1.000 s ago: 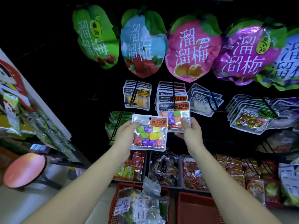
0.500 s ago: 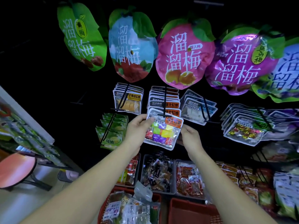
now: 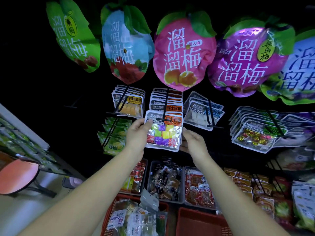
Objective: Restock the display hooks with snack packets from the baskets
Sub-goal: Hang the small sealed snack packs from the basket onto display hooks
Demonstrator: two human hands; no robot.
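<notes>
View: head
Packet (image 3: pixel 163 133): flat, face to camera, long axis 12 to 6; header band right at the hook tip.
Hook (image 3: pixel 166 106): at 12 o'clock of packet, rod carrying a stack of like packets, tip bar across the header.
Hole over tip or not: cannot tell.
Left grip (image 3: pixel 136 135): at 9 o'clock of packet, nearer the header; thumb on front upper corner, clamped on left edge.
Right grip (image 3: pixel 193 142): at 4 o'clock; thumb against right edge, fingers tucked behind lower corner, seemingly pinching lightly.
Next, judged: slide toward 12 along rod.
Basket (image 3: pixel 109 217): at 6 o'clock, holding more stock.
</notes>
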